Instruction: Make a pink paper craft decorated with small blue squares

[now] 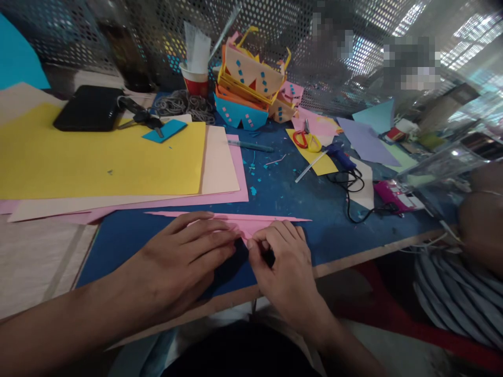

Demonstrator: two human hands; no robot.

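Note:
A folded piece of pink paper (251,226) lies near the front edge of the blue table, its long straight fold facing away from me and a point towards me. My left hand (200,248) rests flat over its left part, fingers stretched out and tips close to the middle. With thumb and forefinger, my right hand (281,251) pinches the paper at its lower point; the other fingers curl over the right part. Much of the paper is hidden under both hands.
Yellow paper sheets (157,167) lie stacked at left, under keys (143,115) and a black case (90,108). Folded paper baskets (243,112) stand at the back. Scissors (308,140), a glue gun (341,157) with its cable and a pink box (396,196) are right. A person sits far right.

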